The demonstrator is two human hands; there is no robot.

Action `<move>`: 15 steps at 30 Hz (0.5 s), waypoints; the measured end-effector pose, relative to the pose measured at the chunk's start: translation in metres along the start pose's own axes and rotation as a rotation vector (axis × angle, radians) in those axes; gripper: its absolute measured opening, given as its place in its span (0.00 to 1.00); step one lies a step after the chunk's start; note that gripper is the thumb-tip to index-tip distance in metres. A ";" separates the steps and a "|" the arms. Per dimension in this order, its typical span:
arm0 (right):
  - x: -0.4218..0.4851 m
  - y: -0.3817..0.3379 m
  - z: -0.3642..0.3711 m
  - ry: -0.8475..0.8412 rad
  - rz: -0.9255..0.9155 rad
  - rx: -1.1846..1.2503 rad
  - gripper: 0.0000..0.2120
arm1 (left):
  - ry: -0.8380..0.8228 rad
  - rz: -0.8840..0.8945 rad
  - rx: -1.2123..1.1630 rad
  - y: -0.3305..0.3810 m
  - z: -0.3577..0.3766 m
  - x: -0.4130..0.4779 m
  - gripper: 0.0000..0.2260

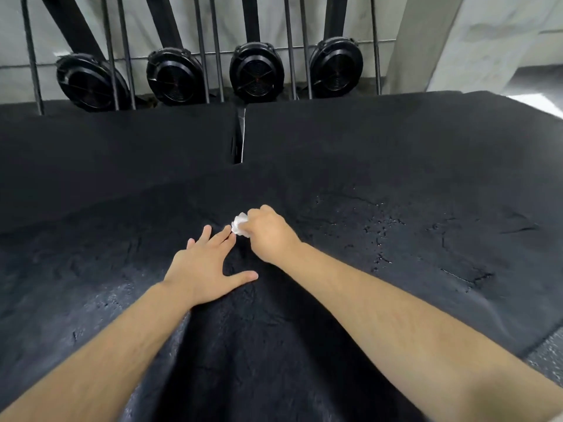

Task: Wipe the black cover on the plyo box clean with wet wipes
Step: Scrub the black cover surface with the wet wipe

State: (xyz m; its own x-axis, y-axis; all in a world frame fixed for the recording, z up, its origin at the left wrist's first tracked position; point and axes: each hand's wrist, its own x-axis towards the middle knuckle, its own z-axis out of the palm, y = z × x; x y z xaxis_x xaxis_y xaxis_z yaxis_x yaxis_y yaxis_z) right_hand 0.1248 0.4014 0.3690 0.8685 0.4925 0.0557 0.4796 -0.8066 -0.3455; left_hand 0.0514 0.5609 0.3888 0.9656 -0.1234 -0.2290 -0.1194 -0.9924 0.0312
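Observation:
The black cover (396, 184) of the plyo box fills most of the head view; its surface is rough, cracked and pitted, with glistening specks on the right part. My right hand (268, 233) grips a crumpled white wet wipe (239, 225) and holds it down on the cover near the middle. My left hand (204, 266) lies flat on the cover just left of it, fingers spread and straight, fingertips close to the wipe.
A narrow gap (239, 138) splits the far part of the black surface in two. Behind it stand vertical metal bars (125, 56) and several round black fan-like units (256, 71) against a pale wall. Grey floor (548, 354) shows at the lower right.

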 end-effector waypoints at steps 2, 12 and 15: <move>-0.003 0.026 -0.013 0.037 0.112 -0.044 0.13 | -0.014 -0.006 -0.009 0.003 -0.001 -0.002 0.47; -0.057 0.029 -0.025 0.088 0.148 -0.160 0.20 | -0.048 -0.041 -0.006 0.009 -0.001 -0.005 0.45; -0.063 0.018 -0.023 0.152 0.177 -0.095 0.22 | -0.048 -0.023 0.048 0.010 0.007 -0.003 0.42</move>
State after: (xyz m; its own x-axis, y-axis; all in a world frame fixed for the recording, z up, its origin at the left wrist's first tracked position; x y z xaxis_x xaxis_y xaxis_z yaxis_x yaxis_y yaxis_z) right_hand 0.0816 0.3486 0.3804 0.9454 0.2921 0.1449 0.3219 -0.9065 -0.2730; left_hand 0.0456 0.5509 0.3832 0.9562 -0.0997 -0.2754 -0.1096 -0.9938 -0.0206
